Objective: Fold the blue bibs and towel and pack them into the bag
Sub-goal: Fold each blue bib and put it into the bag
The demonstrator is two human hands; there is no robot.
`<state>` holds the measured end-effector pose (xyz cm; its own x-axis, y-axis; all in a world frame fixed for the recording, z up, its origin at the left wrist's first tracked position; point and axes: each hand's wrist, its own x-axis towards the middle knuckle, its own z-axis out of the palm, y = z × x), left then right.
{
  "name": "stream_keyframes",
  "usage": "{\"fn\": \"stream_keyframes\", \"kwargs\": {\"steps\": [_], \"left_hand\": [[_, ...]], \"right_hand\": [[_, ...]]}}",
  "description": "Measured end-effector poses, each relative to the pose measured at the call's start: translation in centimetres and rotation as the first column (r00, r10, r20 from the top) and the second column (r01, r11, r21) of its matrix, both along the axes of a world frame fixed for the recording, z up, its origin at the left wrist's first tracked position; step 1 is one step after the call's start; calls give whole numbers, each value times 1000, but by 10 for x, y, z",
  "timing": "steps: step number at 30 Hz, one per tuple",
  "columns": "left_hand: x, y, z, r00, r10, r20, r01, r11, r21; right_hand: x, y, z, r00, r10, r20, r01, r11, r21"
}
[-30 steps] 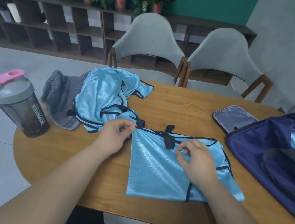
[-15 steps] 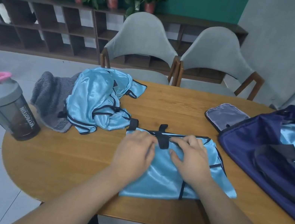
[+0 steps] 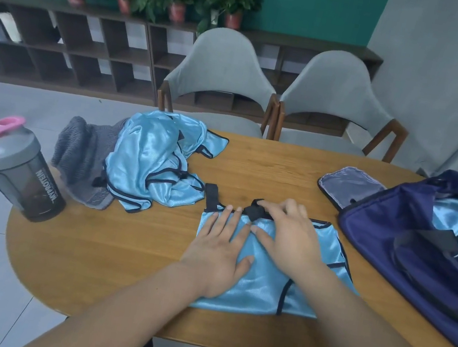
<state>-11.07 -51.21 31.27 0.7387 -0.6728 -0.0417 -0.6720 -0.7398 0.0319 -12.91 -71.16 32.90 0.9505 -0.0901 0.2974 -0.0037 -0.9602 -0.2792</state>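
A light blue bib (image 3: 260, 283) with black trim lies flat on the wooden table (image 3: 122, 249) in front of me. My left hand (image 3: 220, 251) presses flat on its left half, fingers straight. My right hand (image 3: 290, 236) rests flat on its upper middle, fingertips at the black strap. A crumpled heap of blue bibs (image 3: 152, 166) lies to the left, partly over a grey towel (image 3: 81, 153). The navy bag (image 3: 422, 247) stands open at the right with blue fabric (image 3: 455, 219) inside.
A dark shaker bottle (image 3: 17, 169) with a pink lid stands at the table's left edge. A small grey mesh pouch (image 3: 348, 185) lies by the bag. Two grey chairs (image 3: 222, 80) stand behind the table, with shelves and potted plants beyond.
My left hand let go of the bib's left corner and moved right onto the fabric, lying flat. My right hand uncurled and flattened near the strap.
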Motion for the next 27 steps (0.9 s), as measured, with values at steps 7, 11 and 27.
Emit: {"fn": "stream_keyframes", "kwargs": {"steps": [7, 11, 27], "left_hand": [[-1, 1, 2, 1000, 8, -9, -8, 1000, -18], [-1, 1, 2, 1000, 8, -5, -8, 999, -39], [-2, 3, 2, 1000, 8, -5, -8, 997, -75]], "right_hand": [[57, 8, 31, 968, -225, -111, 229, 973, 22], [80, 24, 42, 985, 148, -84, -160, 974, -161], [136, 48, 55, 740, 313, -596, -197, 947, 254]]}}
